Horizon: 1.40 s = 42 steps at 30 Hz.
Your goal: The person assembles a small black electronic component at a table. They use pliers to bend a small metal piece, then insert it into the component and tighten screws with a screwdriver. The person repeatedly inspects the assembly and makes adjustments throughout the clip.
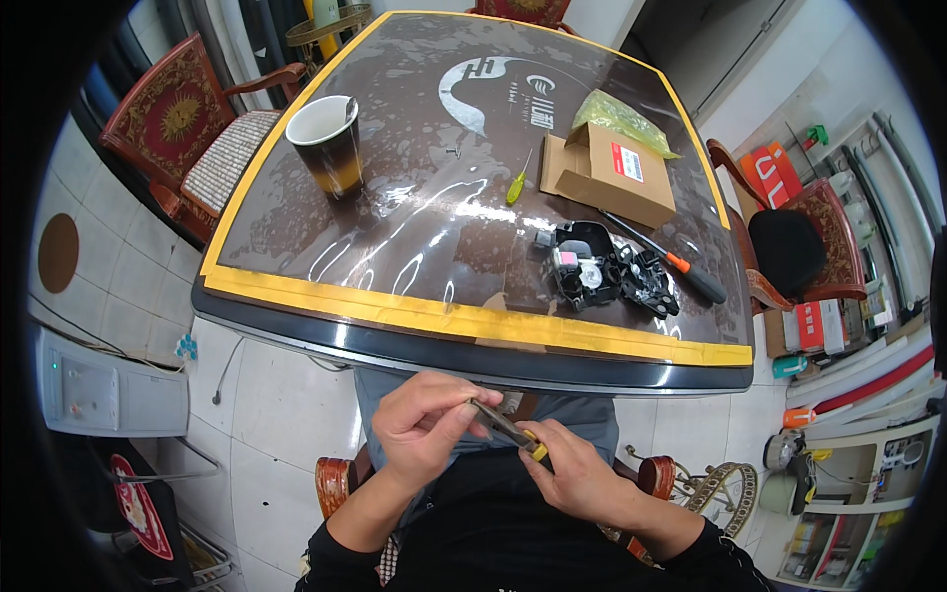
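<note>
My left hand [426, 419] pinched the pliers' [508, 429] stiff metal jaws while my right hand [577, 474] gripped their yellow handles, probably light, slippery.

below the counter [464, 326] edge, the left hand [426, 426] and right hand [575, 476] together pinch a small yellow-tipped tool [510, 431] over the lap. on the counter lie a black device [602, 271], cardboard box [609, 173], two screwdrivers and a paper cup [327, 145].

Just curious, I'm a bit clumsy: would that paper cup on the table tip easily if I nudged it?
Probably. The paper cup looks tall with a narrow base, so likely light and tippy. The glossy table may let it slide first. A utensil leaning inside could shift its balance.
</note>
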Each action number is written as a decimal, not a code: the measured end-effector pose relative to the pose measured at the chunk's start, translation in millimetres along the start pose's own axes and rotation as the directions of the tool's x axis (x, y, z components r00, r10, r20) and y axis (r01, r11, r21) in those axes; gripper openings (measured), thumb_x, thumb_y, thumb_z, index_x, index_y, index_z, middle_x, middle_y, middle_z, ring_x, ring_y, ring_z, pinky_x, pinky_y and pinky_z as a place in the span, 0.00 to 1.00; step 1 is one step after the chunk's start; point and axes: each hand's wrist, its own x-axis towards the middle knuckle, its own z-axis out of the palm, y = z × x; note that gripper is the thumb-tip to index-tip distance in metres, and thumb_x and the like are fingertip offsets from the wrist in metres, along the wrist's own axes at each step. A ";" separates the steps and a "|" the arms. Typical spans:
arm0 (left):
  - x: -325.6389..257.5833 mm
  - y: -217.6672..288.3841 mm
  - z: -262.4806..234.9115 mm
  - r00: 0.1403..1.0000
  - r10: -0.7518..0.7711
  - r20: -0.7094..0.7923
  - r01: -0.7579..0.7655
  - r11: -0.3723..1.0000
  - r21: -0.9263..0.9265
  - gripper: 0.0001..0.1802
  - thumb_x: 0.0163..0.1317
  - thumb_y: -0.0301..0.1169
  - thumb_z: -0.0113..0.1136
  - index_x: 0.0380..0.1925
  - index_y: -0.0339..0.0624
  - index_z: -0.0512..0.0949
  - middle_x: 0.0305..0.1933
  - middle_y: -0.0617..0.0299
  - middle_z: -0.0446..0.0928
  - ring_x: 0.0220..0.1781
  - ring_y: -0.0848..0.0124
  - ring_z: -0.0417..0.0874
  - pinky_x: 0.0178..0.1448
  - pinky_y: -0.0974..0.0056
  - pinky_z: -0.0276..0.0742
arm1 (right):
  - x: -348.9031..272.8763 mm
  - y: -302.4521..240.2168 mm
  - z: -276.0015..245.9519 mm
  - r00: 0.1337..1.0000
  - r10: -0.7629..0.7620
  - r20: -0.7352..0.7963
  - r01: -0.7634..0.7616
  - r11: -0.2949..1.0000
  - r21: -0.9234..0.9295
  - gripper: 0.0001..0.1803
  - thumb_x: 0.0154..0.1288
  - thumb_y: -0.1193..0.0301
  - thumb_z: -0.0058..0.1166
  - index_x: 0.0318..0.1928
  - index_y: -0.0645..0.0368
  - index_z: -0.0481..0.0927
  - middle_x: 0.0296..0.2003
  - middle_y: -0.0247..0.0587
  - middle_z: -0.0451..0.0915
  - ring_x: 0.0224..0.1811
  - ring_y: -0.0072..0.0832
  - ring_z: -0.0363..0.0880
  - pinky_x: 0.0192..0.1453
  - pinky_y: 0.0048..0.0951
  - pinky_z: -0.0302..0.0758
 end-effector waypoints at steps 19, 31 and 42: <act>15.3 16.8 -6.7 0.986 0.094 0.136 -0.156 0.808 0.568 0.12 0.55 0.12 0.69 0.40 0.33 0.84 0.38 0.54 0.85 0.30 0.72 0.86 0.29 0.72 0.82 | 0.2 19.9 -1.9 0.993 -0.093 -0.067 0.066 0.941 -0.333 0.39 0.57 0.81 0.68 0.69 0.73 0.67 0.51 0.58 0.76 0.51 0.52 0.78 0.58 0.45 0.75; 6.5 -0.2 3.6 0.998 -0.020 0.062 -0.001 0.949 0.315 0.10 0.64 0.09 0.57 0.42 0.30 0.77 0.42 0.51 0.78 0.38 0.62 0.91 0.36 0.65 0.94 | -4.9 18.0 11.1 0.995 -0.048 -0.086 0.033 0.986 -0.163 0.33 0.61 0.82 0.65 0.67 0.72 0.69 0.47 0.57 0.76 0.49 0.54 0.79 0.55 0.46 0.77; 2.8 -10.2 7.4 0.998 -0.036 0.042 0.029 0.989 0.143 0.09 0.70 0.12 0.55 0.45 0.34 0.76 0.44 0.51 0.76 0.42 0.54 0.93 0.36 0.65 0.95 | -7.3 8.1 17.1 0.996 0.089 -0.011 -0.086 0.979 0.185 0.22 0.73 0.78 0.60 0.64 0.68 0.72 0.46 0.55 0.78 0.45 0.54 0.82 0.48 0.43 0.80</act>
